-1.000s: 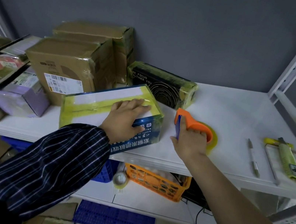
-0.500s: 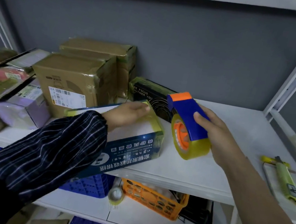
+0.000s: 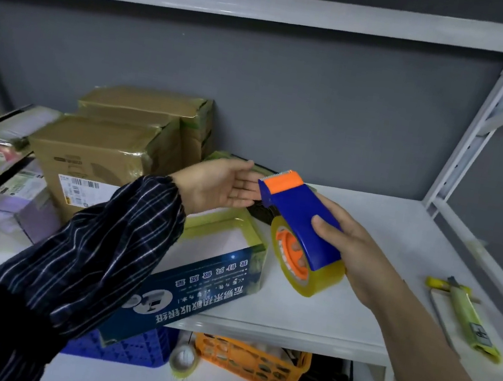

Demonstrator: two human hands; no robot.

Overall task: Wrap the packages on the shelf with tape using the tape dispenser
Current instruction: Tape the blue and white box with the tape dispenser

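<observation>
Taped cardboard packages (image 3: 90, 161) stand far left on the shelf (image 3: 396, 223). The blue box (image 3: 196, 280) lies at the near edge, below the left hand (image 3: 221, 185), whose fingers are straight and released. To its right, the right hand (image 3: 353, 249) grasps the tape dispenser (image 3: 298, 217) above the shelf.

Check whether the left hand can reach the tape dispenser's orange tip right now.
Likely yes: the open left hand is right beside the orange tip of the tape dispenser, held by the right hand; nothing between.
</observation>
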